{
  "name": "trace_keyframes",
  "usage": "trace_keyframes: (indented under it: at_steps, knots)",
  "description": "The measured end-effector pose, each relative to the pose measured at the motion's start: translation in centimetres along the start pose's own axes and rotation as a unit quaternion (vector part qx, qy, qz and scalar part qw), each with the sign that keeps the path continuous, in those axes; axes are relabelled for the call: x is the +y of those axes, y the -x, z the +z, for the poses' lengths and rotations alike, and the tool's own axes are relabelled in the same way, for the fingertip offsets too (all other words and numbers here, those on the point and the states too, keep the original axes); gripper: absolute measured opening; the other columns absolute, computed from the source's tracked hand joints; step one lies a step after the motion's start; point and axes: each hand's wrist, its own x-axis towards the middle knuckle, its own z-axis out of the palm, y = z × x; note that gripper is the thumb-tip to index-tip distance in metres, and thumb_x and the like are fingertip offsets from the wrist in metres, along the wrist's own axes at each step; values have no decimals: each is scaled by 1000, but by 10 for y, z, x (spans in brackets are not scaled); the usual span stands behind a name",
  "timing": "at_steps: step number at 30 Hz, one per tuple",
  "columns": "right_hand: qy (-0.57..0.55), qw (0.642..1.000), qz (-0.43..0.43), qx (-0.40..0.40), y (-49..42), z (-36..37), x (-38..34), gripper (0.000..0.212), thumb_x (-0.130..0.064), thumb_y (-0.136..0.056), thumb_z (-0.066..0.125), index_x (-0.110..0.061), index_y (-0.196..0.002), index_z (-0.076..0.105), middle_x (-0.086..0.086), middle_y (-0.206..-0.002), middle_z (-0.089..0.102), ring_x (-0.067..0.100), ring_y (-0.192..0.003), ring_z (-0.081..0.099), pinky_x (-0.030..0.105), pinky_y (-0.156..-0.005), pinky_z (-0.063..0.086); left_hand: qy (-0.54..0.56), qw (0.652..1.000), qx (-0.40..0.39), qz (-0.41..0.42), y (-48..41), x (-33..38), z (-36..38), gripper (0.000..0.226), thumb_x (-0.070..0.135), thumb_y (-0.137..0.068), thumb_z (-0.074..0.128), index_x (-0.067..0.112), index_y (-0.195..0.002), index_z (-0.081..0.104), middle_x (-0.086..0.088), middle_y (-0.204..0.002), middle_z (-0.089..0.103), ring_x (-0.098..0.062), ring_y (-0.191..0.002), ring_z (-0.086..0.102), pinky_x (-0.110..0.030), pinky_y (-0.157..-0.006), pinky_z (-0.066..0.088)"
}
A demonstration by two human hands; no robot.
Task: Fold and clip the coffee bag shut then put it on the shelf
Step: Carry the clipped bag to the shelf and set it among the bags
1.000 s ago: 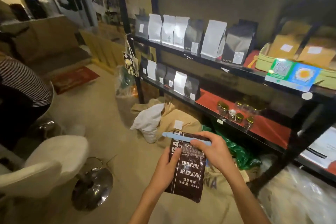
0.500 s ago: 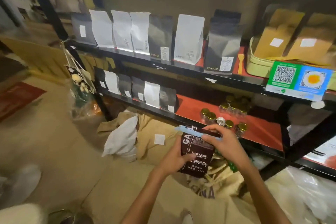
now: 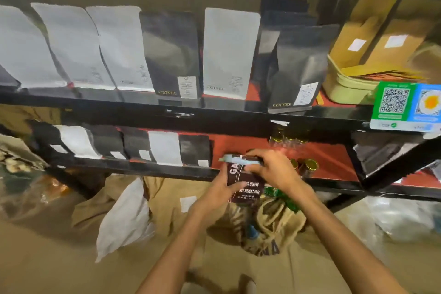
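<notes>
While both hands grip it, the coffee bag (image 3: 245, 185) hangs upright in the air at the front edge of the lower shelf (image 3: 238, 148), not resting on it. The left hand (image 3: 220, 190) clasps the bag's left side, thumb across the printed front, and the right hand (image 3: 274, 169) closes over the bag's top right, fingers pinching the end of the blue clip (image 3: 238, 161). That clip lies level across the bag's folded top, its left end sticking out past the bag. Both forearms rise from the bottom edge of the view and meet at the bag. Just right of the right hand, gold-lidded jars (image 3: 307, 166) stand on the red lining near the lower shelf's front edge, more of them further back. Along the left half of that shelf stands a row of small black and white pouches (image 3: 164, 148). On the upper shelf (image 3: 214, 108) larger white and black bags (image 3: 230, 52) stand in a line, some marked COFFEE, with brown paper packs (image 3: 372, 38) in a pale green tray (image 3: 346, 88) at its right end. A QR card (image 3: 405, 105) hangs from that shelf's front edge at the right. Below the shelves, on the floor, lie burlap sacks (image 3: 274, 224) and a white sack (image 3: 126, 217).
</notes>
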Motion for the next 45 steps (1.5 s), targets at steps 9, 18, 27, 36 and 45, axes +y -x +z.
trace_keyframes:
  at_steps: [9,18,27,36,45]
  knots:
    - [19,994,87,60,-59,32,-15,41,-41,-81,70,-26,-119,66,-1,-108,75,19,-93,71,41,-79,59,-456,881,42,117,-62,-7,-96,80,12,-87,70,13,-153,24,-5,-164,19,-27,-154,-2,-45,-121,-8]
    - [-25,991,116,54,-111,60,17,41,-33,-84,71,-25,-123,64,5,-112,73,23,-103,68,46,-82,59,-564,823,42,54,-132,6,-149,43,26,-90,68,16,-131,57,-8,-135,61,-32,-127,57,-38,-108,46]
    - [-33,992,119,29,-135,91,39,40,-33,-81,74,-24,-120,68,7,-107,76,25,-101,69,40,-88,55,-488,873,23,-5,-147,-13,-158,34,7,-95,52,13,-126,64,-15,-123,67,-34,-111,62,-42,-99,50]
    - [-54,991,122,12,-144,112,40,39,-28,-83,74,-22,-121,67,8,-96,77,16,-68,63,30,-78,55,-454,890,32,-6,-145,-13,-158,34,3,-95,49,4,-126,63,-16,-116,68,-32,-107,64,-37,-94,48]
    - [-91,986,139,5,-154,117,40,41,-21,-83,74,-21,-123,67,8,-104,76,16,-79,68,34,-79,58,-443,896,20,-14,-146,-15,-159,42,-3,-92,49,9,-130,63,-18,-114,67,-35,-99,64,-43,-97,52]
